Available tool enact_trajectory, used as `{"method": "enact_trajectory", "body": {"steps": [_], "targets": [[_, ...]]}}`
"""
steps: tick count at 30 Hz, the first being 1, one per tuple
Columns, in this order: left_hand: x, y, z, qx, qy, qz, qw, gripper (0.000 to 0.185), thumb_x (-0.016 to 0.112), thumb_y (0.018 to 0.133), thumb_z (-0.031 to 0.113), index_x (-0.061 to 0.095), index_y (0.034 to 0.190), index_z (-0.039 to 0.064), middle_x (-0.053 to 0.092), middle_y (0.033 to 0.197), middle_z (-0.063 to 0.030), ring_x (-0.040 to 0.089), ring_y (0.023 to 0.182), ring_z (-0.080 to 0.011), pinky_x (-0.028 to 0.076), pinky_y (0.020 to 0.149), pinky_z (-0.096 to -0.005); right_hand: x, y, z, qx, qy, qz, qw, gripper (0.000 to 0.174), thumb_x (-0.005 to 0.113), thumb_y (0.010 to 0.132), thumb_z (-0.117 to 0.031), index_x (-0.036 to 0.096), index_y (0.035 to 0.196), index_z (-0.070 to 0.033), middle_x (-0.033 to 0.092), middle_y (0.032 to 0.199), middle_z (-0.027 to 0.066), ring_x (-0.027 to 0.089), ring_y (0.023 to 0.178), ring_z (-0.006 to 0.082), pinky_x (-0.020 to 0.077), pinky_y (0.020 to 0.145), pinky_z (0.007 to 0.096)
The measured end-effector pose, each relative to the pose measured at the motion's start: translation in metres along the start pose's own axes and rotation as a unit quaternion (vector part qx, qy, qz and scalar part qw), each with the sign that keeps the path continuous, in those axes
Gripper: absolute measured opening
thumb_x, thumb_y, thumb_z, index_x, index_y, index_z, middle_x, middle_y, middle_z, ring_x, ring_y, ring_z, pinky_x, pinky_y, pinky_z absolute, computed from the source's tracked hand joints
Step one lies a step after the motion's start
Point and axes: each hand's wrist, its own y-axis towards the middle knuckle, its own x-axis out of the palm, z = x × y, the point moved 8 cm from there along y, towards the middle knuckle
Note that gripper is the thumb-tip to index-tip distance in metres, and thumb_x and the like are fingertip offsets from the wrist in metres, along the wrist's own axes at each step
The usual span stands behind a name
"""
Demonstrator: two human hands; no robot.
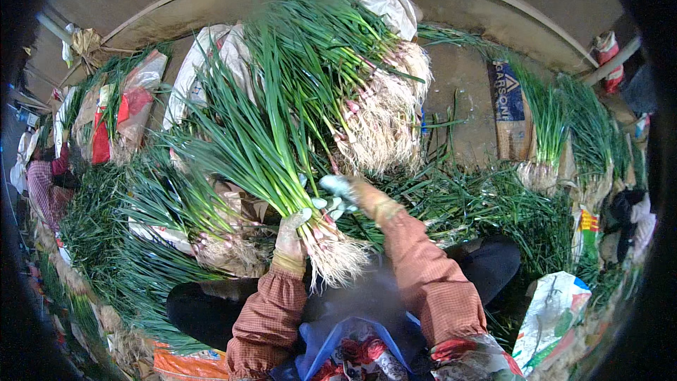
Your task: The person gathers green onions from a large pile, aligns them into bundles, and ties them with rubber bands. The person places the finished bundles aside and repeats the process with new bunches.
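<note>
A bunch of green garlic plants (275,169), with long leaves, pinkish bulbs and pale roots, is held in my gloved left hand (292,233). Its roots hang towards my lap and its leaves fan out to the upper left. My gloved right hand (341,193) is beside the bulb end of the bunch, its fingers spread; whether they grip a stalk I cannot tell. Just beyond lies a large pile of green garlic (338,63), its roots (381,116) turned to the right. A smaller bundle (211,222) rests left of my left hand.
Loose leaves (465,201) cover the ground to the right. White sacks (211,74) lie behind the pile at left, and a printed sack (510,111) at right near upright bundles (550,127). Another person (47,185) sits at far left. My dark-clad knees (492,264) flank the work.
</note>
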Motion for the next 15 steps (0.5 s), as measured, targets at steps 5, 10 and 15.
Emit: {"method": "enact_trajectory", "body": {"steps": [5, 10, 15], "targets": [[-0.017, 0.002, -0.005, 0.007, -0.013, 0.031, 0.999, 0.037, 0.062, 0.078, 0.020, 0.057, 0.106, -0.003, 0.063, 0.095, -0.0173, 0.063, 0.085, -0.0288, 0.055, 0.075, -0.0440, 0.018, 0.017, 0.014, -0.068, 0.132, -0.005, 0.989, 0.013, 0.058, 0.090, -0.014, 0.060, 0.098, -0.004, 0.067, 0.084, 0.0066, 0.060, 0.064, 0.0107, 0.0461, 0.048, 0.0212], [-0.031, 0.002, -0.014, 0.016, -0.018, 0.058, 0.998, 0.034, 0.062, 0.079, 0.019, 0.058, 0.105, -0.003, 0.064, 0.096, -0.0186, 0.063, 0.083, -0.0278, 0.056, 0.071, -0.0413, -0.014, -0.014, -0.014, -0.224, 0.136, 0.089, 0.961, 0.015, 0.057, 0.089, -0.014, 0.062, 0.090, 0.000, 0.068, 0.080, 0.0081, 0.057, 0.054, 0.0084, 0.0412, 0.042, 0.0194], [0.000, -0.006, 0.003, -0.011, -0.068, -0.035, 0.997, 0.065, 0.064, 0.078, 0.016, 0.038, 0.136, 0.002, 0.056, 0.123, -0.0187, 0.062, 0.089, -0.0243, 0.057, 0.068, -0.0356, -0.049, 0.021, 0.014, -0.083, 0.067, 0.222, 0.969, 0.038, 0.068, 0.083, -0.030, 0.058, 0.105, 0.000, 0.067, 0.089, 0.0138, 0.065, 0.073, 0.0182, 0.0512, 0.060, 0.0335]]}}
